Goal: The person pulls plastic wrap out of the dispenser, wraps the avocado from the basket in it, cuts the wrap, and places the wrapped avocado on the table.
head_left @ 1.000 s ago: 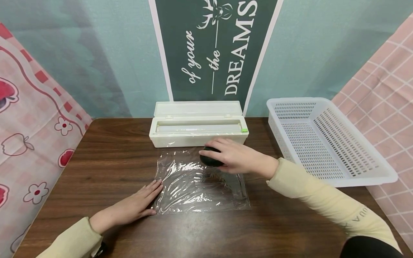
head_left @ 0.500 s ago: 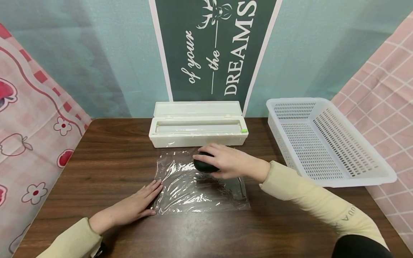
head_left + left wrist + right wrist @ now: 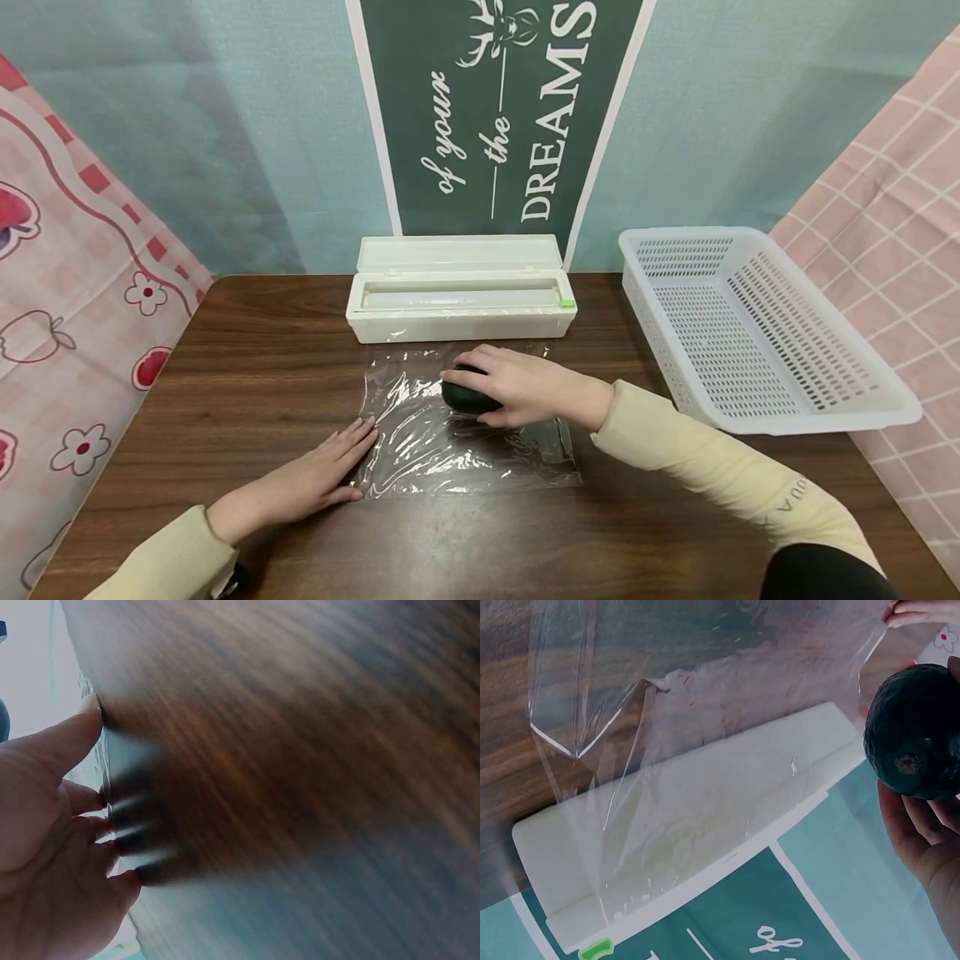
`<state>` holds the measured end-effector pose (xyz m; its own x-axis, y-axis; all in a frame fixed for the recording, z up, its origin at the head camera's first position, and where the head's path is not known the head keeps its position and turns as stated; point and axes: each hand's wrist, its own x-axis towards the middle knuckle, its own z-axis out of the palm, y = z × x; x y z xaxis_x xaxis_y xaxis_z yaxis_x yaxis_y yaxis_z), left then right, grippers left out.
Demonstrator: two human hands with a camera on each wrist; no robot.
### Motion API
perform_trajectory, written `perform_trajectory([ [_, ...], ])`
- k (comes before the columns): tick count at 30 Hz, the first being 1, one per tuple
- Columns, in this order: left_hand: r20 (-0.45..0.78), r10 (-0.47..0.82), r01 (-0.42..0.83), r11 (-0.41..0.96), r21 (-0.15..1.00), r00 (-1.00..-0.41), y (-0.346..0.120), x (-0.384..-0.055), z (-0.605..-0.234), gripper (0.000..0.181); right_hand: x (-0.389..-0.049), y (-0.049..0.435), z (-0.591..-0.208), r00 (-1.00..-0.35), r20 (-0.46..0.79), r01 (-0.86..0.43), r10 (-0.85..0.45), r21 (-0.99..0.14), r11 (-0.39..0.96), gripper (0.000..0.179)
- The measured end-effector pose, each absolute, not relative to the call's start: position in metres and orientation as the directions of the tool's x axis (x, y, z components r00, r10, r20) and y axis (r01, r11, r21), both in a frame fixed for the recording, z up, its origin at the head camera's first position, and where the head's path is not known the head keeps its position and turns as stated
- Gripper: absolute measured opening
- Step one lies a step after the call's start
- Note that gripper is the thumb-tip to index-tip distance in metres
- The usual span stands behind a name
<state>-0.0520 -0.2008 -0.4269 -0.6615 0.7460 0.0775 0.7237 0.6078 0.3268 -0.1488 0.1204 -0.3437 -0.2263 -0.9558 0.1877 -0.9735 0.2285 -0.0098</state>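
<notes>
A sheet of clear cling film (image 3: 420,454) lies wrinkled on the wooden table, running up over the front of the white cling film dispenser (image 3: 465,327). My right hand (image 3: 525,387) grips a dark avocado (image 3: 465,400) over the middle of the film; whether it touches the film cannot be told. Close up in the right wrist view, the avocado (image 3: 911,727) shows bumpy skin and a brown stem end. With fingers straight, my left hand (image 3: 311,483) rests flat at the film's left edge. The left wrist view shows its fingertips on the tabletop.
The dispenser's lid (image 3: 459,252) stands up, with a film roll inside and a green slider (image 3: 567,304) at its right end. A white perforated basket (image 3: 810,421) stands on the right. Fabric backdrops (image 3: 285,150) surround the table.
My right hand has moved left and toward me with the avocado, from near the dispenser to over the middle of the film. The left hand has stayed in place.
</notes>
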Motion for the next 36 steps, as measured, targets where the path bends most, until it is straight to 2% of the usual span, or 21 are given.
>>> perform_trajectory([
  [8, 0.053, 0.742, 0.711, 0.616, 0.34, -0.669, -0.201, -0.053, -0.424, 0.066, -0.148, 0.113, -0.351, -0.258, 0.141, -0.966, -0.956, -0.03, 0.257, 0.065],
  [26, 0.05, 0.745, 0.712, 0.612, 0.345, -0.665, -0.204, -0.056, -0.424, 0.066, -0.151, 0.103, -0.375, -0.274, 0.062, -0.959, -0.96, -0.09, 0.268, 0.065],
  [36, 0.051, 0.748, 0.714, 0.608, 0.347, -0.662, -0.204, -0.057, -0.422, 0.066, -0.151, 0.1, -0.385, -0.316, 0.018, -0.944, -0.949, -0.108, 0.312, 0.067],
])
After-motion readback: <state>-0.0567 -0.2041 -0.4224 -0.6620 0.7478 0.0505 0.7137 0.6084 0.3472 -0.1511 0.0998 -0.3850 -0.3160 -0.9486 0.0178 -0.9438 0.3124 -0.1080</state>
